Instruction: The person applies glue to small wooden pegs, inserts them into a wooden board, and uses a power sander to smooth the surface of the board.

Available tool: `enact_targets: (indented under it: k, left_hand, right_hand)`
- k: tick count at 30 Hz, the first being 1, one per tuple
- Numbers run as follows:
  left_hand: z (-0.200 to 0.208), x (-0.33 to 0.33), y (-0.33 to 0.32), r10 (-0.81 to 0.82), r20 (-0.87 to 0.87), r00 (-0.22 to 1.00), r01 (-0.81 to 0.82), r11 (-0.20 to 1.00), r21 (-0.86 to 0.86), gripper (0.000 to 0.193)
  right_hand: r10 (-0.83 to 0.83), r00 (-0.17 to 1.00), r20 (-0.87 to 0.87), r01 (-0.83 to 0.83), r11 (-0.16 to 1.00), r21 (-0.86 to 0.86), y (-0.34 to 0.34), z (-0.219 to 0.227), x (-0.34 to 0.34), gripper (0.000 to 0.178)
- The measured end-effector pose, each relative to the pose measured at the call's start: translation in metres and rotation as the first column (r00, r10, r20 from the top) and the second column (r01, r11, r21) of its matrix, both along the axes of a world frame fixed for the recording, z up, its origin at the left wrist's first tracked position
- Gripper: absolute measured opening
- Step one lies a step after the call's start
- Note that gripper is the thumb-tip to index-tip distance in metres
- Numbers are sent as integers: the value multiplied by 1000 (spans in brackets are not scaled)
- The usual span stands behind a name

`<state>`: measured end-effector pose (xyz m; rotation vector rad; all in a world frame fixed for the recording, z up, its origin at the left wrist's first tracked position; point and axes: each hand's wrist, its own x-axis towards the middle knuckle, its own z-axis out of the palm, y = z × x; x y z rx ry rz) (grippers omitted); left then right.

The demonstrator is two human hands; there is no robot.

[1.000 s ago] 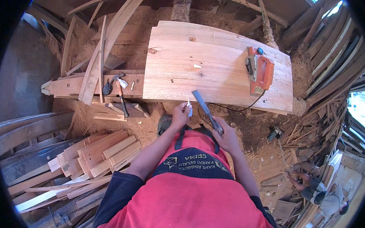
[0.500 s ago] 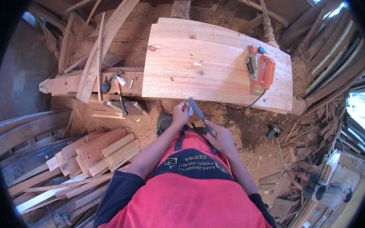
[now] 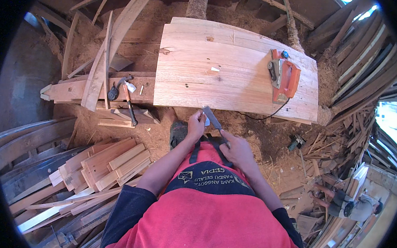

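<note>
Right hand closed around the lower end of a flat grey metal blade, fingers wrapped and the blade slanting up and to the left from the fist. Left hand curled just beside it, fingertips pinched on a small white piece held against the blade's side; whether sandpaper, stone or cloth cannot be told. Both hands held close together above the red shirt front, over the sawdust-covered ground just short of the near edge of a broad pale wooden panel made of joined planks. On the panel's right part, an orange electric planer, its dark cord trailing off the near edge toward the ground. Left of the panel, on a low timber beam, a hammer with a reddish handle and a dark tool lying next to it. Lower left, a loose stack of short cut boards. Along the right rim, heaps of long slats and offcuts, and at the lower right another person crouched among them.
</note>
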<state>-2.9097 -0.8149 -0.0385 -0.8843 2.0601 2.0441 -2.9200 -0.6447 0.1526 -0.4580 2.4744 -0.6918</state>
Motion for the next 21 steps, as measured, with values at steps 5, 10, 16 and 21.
enact_targets:
  k: [5,10,16,21]
  left_hand:
    - [0,-1,0,-110,-57,992,91,958,-271,16]
    - [-19,2,7,-15,-93,996,0,988,-157,18]
    - [7,27,-24,-194,-201,960,128,946,-299,31]
    - [68,35,-66,-28,-262,965,-59,946,-318,37]
  right_hand:
    - [36,999,10,-37,976,214,-33,27,-12,50]
    - [96,995,38,-103,940,324,-49,25,-13,54]
    - [-237,922,307,295,942,-159,41,4,-50,56]
    - [-363,903,-229,318,924,-210,71,-93,-96,46]
